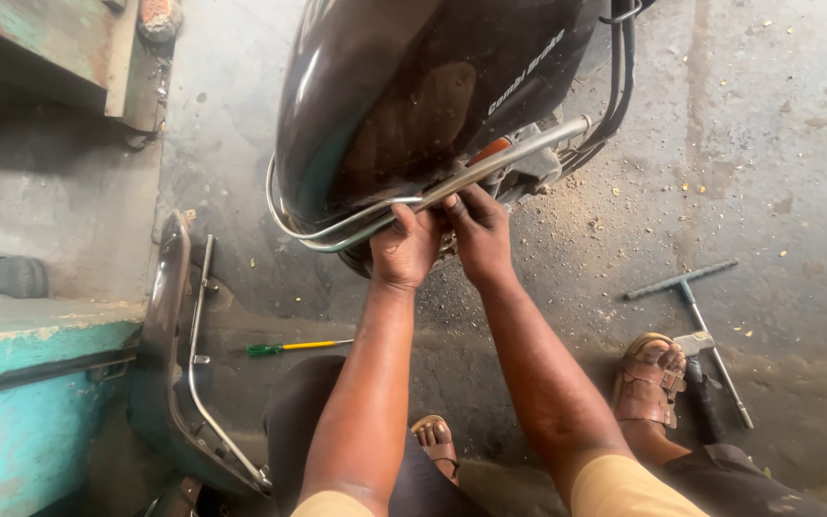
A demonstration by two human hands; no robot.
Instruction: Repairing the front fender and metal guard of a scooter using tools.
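While both arms are stretched forward from the bottom edge, two brown sandals are seen on the concrete floor [777, 172], one [435, 442] between the forearms and one [649, 378] to the right. A T-shaped wrench [696, 311] is laid just beside the right sandal, and a green-and-yellow screwdriver [291, 347] is laid left of the left forearm. A detached dark panel [167, 369] with a chrome rail is stood on edge against a teal bench [21, 383]. Farther out, the left hand [404, 247] is clenched around the chrome guard rail [490, 165] of a dark scooter body panel [413, 96]. The right hand [479, 230] is pressed just beside it, fingers curled onto the same rail under the panel's lower edge.
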